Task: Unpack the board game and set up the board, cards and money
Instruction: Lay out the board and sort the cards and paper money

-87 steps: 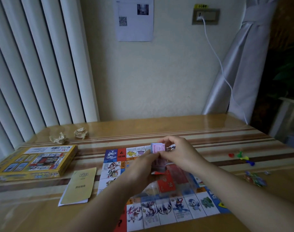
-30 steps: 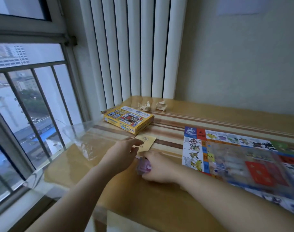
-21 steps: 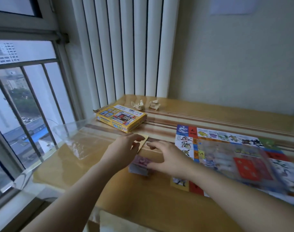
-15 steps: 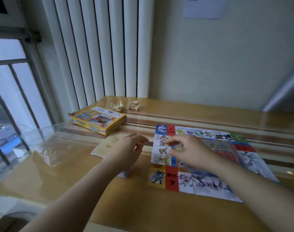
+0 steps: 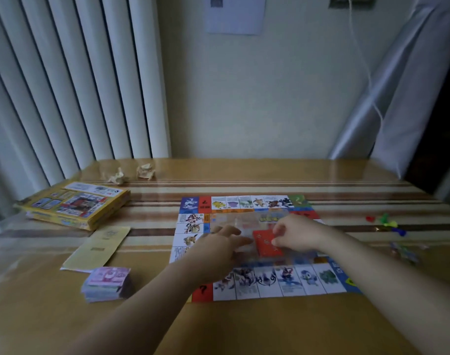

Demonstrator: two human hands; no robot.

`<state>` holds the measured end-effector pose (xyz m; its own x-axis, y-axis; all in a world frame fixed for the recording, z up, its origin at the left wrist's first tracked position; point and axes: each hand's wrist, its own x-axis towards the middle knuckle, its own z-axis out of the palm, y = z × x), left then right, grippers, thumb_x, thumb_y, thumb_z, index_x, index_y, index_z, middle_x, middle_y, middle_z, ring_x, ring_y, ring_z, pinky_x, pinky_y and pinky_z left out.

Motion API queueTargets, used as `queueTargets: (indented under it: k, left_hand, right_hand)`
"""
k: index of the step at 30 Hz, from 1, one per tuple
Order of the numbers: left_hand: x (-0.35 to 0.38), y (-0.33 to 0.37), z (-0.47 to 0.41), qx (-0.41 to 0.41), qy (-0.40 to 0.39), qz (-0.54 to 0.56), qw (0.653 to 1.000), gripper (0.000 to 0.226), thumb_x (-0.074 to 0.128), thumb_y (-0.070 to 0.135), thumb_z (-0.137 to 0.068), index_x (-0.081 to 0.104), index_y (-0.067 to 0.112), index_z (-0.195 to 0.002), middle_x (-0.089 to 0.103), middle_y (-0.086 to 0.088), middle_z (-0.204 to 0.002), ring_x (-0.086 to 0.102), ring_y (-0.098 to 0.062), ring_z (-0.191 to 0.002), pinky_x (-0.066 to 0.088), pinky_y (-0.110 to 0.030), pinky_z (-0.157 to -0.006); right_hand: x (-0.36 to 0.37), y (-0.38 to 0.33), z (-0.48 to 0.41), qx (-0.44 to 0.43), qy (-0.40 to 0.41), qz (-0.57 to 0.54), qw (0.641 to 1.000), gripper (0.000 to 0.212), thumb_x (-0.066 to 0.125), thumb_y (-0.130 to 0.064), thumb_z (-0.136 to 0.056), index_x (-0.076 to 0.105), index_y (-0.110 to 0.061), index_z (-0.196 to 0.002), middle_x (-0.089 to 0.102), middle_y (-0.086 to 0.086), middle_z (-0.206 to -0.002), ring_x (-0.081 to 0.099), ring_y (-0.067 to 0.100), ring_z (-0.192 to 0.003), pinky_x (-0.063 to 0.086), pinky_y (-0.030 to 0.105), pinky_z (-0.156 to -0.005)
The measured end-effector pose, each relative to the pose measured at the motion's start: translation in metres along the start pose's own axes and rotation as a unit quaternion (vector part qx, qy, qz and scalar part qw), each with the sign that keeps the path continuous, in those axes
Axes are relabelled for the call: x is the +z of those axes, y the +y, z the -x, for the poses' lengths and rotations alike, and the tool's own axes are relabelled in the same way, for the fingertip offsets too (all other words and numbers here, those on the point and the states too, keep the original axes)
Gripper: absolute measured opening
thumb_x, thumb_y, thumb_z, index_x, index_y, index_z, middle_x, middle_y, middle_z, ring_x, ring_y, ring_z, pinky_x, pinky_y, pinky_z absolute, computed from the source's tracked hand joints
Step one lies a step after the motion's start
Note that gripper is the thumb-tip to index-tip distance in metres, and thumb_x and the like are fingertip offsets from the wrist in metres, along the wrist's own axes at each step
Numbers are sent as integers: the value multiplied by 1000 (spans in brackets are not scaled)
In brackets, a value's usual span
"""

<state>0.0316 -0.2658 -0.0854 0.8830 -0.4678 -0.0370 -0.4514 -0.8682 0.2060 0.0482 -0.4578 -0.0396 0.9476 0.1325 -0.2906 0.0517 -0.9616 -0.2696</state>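
Observation:
The game board [image 5: 270,280] lies flat on the wooden table [image 5: 244,326]. A red card pack [image 5: 266,244] sits in clear plastic wrap [image 5: 244,222] at the board's middle. My right hand [image 5: 298,234] pinches the pack's right edge. My left hand [image 5: 216,248] reaches in from the left with its fingers stretched onto the plastic beside the pack. A stack of paper money [image 5: 106,284], pink note on top, lies on the table left of the board, away from both hands.
The yellow game box [image 5: 75,203] lies at the far left, a pale yellow booklet [image 5: 98,248] in front of it. Two crumpled paper balls [image 5: 145,171] sit near the blinds. Small coloured tokens [image 5: 385,221] and a small clear bag [image 5: 403,249] lie right of the board.
Both hands carried the money stack to the left, set it on the table and let go. They then moved back over the board, where my right hand took the red pack.

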Motion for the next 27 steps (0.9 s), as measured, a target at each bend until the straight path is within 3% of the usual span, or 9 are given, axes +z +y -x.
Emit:
queueTargets:
  k: [4, 11, 14, 18, 23, 27]
  left_hand:
    - [3, 2, -1, 10, -11, -30, 999, 44, 33, 35, -102, 27, 42, -145, 21, 3, -154, 15, -23, -143, 28, -47, -112]
    - [4, 6, -2, 17, -38, -91, 995, 51, 36, 27, -101, 20, 42, -147, 13, -2, -156, 13, -30, -142, 31, -49, -111]
    - [3, 7, -2, 17, -41, -101, 994, 51, 36, 28, -101, 19, 42, -147, 13, -3, -156, 13, -32, -142, 31, -48, -111]
    - [5, 7, -3, 13, -35, -102, 994, 51, 35, 27, -101, 19, 44, -147, 14, -3, -156, 12, -32, -142, 31, -49, -111]
    - [6, 7, -2, 12, -29, -94, 995, 51, 36, 27, -101, 19, 43, -146, 13, -2, -156, 11, -32, -142, 28, -50, -112]
    - [9, 5, -1, 18, -10, -82, 996, 51, 31, 31, -102, 12, 38, -149, 16, -2, -155, 13, -30, -143, 28, -49, -112]
  right_hand:
    - [5, -3, -1, 10, 8, -18, 1000, 32, 55, -26, -94, 63, -5, -117, 61, 14, -124, 59, 25, -109, 47, 36, -92]
    - [4, -14, -7, 16, -18, -36, 999, 33, 48, -16, -95, 58, -1, -123, 58, 12, -130, 57, 28, -114, 46, 40, -97]
    - [-5, -12, -14, 46, -45, -101, 993, 30, 49, -17, -95, 60, -1, -118, 66, 13, -115, 61, 24, -93, 48, 35, -80]
    - [-5, -1, -17, 117, -54, -247, 960, 24, 53, -21, -94, 59, -9, -114, 66, 4, -98, 55, 15, -85, 44, 32, -86]
    - [2, 3, -21, 129, -44, -288, 948, 15, 63, -27, -90, 57, -16, -98, 65, 2, -99, 57, 16, -92, 45, 30, -88]
    - [1, 1, -20, 140, -39, -293, 945, 23, 67, -27, -86, 55, -15, -102, 64, 5, -104, 57, 20, -102, 44, 33, -93]
